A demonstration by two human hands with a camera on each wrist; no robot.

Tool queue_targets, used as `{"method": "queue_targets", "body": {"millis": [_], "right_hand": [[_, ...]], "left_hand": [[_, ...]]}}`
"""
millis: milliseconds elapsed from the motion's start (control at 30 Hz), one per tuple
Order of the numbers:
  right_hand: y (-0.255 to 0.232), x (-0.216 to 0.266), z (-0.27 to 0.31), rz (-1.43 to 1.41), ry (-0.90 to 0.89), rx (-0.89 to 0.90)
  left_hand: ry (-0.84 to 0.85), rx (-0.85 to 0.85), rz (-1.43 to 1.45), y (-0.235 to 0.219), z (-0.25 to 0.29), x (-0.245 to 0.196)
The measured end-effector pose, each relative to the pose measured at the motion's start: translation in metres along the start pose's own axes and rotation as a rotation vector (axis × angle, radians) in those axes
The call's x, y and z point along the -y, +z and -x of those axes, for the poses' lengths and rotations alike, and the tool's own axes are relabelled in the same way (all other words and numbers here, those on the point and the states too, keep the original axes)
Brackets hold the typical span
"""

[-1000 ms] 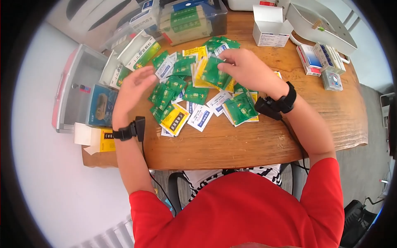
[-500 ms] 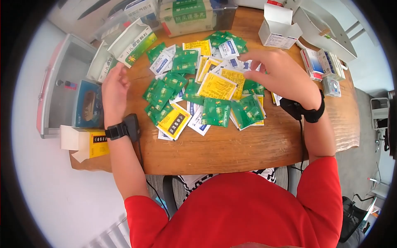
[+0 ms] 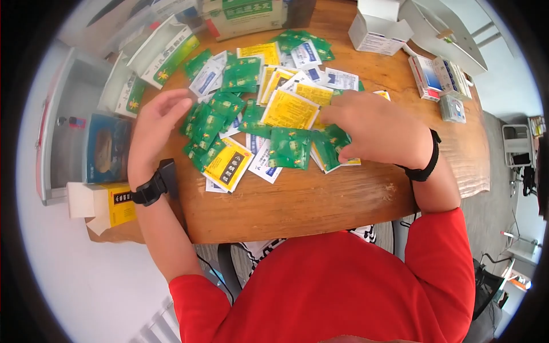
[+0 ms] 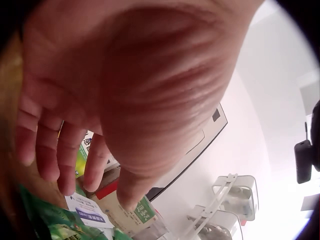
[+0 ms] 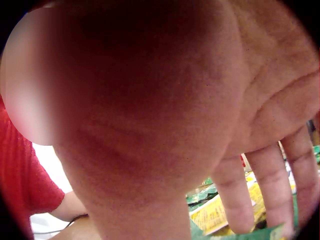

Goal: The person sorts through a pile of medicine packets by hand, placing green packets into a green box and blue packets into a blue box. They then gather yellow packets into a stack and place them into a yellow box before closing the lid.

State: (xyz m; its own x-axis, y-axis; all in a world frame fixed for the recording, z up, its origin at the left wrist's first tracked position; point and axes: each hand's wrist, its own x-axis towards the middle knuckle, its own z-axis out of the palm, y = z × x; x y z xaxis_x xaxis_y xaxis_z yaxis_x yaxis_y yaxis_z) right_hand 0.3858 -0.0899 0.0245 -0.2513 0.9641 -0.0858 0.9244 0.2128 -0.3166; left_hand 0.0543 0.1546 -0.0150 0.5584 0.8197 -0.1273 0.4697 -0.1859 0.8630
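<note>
A heap of flat sachets covers the middle of the table. My right hand [image 3: 377,123] reaches down over its right side, thumb and fingers spread about a green sachet [image 3: 330,150] near the front. In the right wrist view the fingers [image 5: 232,200] point straight down at green and yellow sachets. My left hand [image 3: 160,117] hovers by the heap's left edge with relaxed fingers, holding nothing. Beside the right hand lie a yellow sachet [image 3: 290,108] and another green sachet [image 3: 290,147]. A yellow sachet with a dark label [image 3: 229,164] lies in front.
Opened green-and-white cartons [image 3: 163,51] stand at the back left, beside a clear case [image 3: 63,120] and a blue box [image 3: 107,143]. An open yellow carton [image 3: 120,204] lies front left. An open white carton [image 3: 380,28] and small medicine boxes [image 3: 424,77] stand at the right.
The right hand released a green sachet at the front of the heap, drew back right, then came down over the green sachet beside it. The left hand shifted left and stayed empty.
</note>
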Motion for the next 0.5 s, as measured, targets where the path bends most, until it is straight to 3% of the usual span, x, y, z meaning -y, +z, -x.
{"method": "queue_targets", "body": {"millis": [133, 200, 267, 333, 500], "right_hand": [[0.002, 0.003, -0.007, -0.021, -0.034, 0.021], [-0.003, 0.005, -0.009, -0.024, 0.076, 0.144], [-0.003, 0.003, -0.009, -0.017, 0.055, 0.147], [0.0, -0.001, -0.007, -0.062, 0.001, 0.03], [-0.009, -0.004, -0.008, -0.05, 0.052, 0.053]], "left_hand": [[-0.009, 0.104, -0.048, -0.007, -0.002, 0.01], [0.043, 0.156, -0.12, -0.008, -0.001, 0.01], [0.012, 0.125, -0.143, -0.006, 0.002, 0.004], [0.019, 0.153, -0.14, -0.005, 0.003, 0.005], [0.012, 0.151, -0.195, -0.003, 0.004, 0.004]]}}
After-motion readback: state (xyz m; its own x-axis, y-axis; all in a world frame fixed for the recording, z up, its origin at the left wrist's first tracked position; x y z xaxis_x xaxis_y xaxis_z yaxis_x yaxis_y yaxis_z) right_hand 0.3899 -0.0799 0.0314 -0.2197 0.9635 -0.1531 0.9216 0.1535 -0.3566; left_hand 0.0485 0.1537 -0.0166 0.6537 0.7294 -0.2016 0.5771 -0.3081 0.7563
